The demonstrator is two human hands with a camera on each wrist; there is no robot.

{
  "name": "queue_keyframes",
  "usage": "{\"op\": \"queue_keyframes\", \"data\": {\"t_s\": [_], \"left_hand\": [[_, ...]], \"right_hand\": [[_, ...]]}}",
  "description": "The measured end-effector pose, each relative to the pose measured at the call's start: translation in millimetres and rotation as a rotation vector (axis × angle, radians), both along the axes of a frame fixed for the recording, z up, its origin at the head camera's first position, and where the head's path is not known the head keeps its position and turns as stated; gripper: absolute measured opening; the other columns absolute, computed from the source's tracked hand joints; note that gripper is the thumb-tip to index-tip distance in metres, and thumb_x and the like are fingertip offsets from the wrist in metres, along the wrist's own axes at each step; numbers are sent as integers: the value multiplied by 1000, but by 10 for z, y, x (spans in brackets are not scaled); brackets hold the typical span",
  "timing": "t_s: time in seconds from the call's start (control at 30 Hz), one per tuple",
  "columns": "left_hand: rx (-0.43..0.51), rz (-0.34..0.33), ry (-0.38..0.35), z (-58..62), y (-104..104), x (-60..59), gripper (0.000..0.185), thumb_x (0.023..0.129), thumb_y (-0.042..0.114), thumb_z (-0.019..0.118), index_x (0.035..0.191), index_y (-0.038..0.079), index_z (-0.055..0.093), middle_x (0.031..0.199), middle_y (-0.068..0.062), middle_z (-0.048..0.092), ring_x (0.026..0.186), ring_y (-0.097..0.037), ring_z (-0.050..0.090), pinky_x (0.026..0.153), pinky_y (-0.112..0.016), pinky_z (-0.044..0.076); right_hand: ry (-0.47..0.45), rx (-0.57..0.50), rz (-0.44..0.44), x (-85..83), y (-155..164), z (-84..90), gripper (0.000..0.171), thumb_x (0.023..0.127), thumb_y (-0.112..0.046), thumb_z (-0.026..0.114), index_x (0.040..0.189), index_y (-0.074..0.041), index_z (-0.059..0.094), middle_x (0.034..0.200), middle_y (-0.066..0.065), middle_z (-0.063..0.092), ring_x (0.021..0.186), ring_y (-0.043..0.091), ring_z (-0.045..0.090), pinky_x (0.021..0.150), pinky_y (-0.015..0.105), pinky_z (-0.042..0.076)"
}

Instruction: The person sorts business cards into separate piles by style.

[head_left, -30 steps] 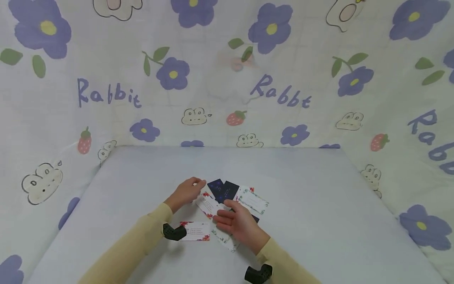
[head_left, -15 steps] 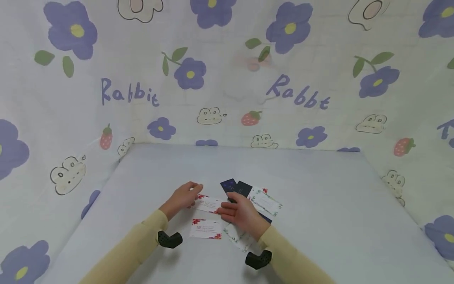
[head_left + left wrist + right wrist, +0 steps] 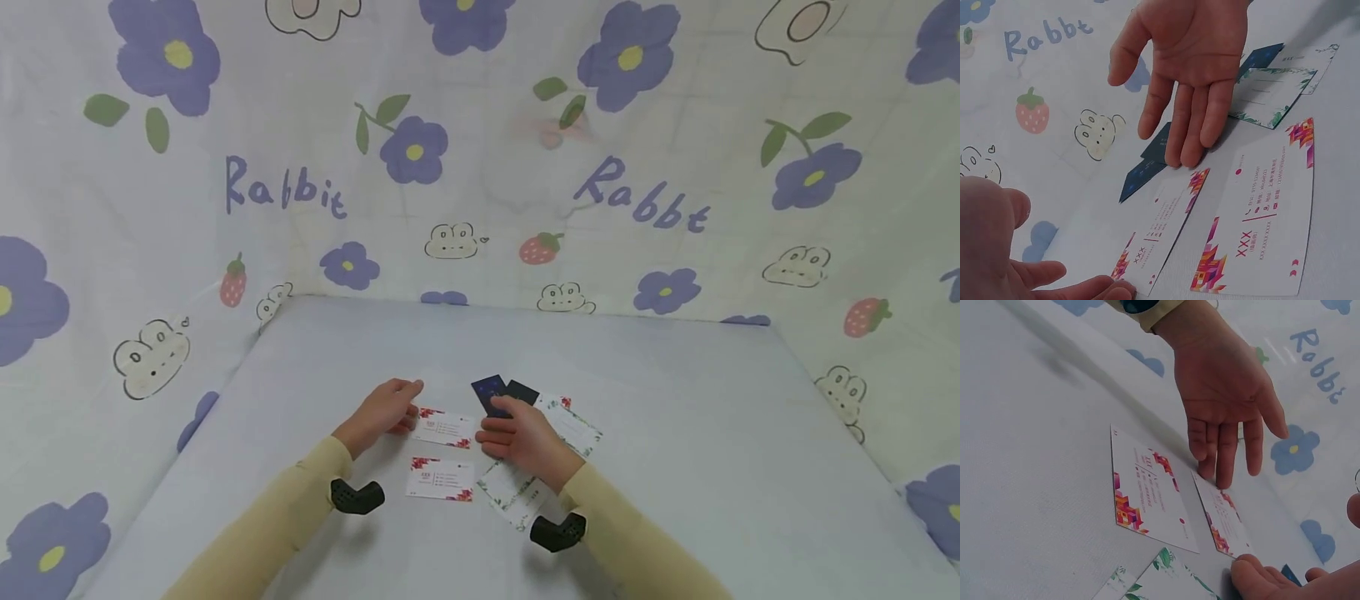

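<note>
Resting at the two ends of one card: both hands, fingers down on the table.
Left hand [image 3: 384, 410]: fingers straight and close together, tips touching the left end of the far red-patterned card [image 3: 446, 428]; nothing gripped. Right wrist view shows the fingertips [image 3: 1216, 469] at that card's edge.
Right hand [image 3: 522, 435]: fingers extended, relaxed, slightly spread; tips at the right end of the same card, palm over the dark cards. Left wrist view shows its fingertips [image 3: 1186, 147] on a dark card, just beside the red-patterned card's corner.
Far red-patterned card: flat on the table [image 3: 675, 417], between the two hands, print side up.
Near red-patterned card [image 3: 441, 480]: flat, just in front of the far one, roughly parallel, close beside it but apart; untouched.
Dark blue cards [image 3: 501, 392]: two, fanned, partly under the right hand.
Leaf-bordered cards: one [image 3: 572, 423] to the right of the right hand, another [image 3: 513, 492] lying near the right wrist.
Wrist cameras: black mounts on the left sleeve [image 3: 357, 496] and the right sleeve [image 3: 558, 532].
Backdrop: cloth [image 3: 480, 167] printed with purple flowers, strawberries and "Rabbit".
</note>
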State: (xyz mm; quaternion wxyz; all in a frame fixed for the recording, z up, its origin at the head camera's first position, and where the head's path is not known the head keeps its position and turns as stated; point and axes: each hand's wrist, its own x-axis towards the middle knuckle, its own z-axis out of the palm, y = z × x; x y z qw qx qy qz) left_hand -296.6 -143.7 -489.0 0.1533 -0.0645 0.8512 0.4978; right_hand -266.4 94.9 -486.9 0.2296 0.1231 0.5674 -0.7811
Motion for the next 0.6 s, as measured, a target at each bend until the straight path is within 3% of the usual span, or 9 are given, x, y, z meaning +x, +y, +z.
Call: {"op": "queue_keyframes", "data": {"t_s": [0.33,0.6], "left_hand": [[74,7,-26,-25,41,16,57,107,45,48,148,5,45,110,-14,66,81,-18,61,72,-22,54],[92,21,-19,-30,12,29,56,107,43,46,147,4,45,112,-15,65,83,-20,62,72,-22,54]], "right_hand": [[-21,-59,-46,7,-59,-25,62,106,-26,50,159,-6,26,152,35,40,138,51,48,117,53,40],[-15,-50,-59,6,-85,-2,64,104,-28,53,159,-7,26,151,33,43,137,45,51,114,46,44]]}}
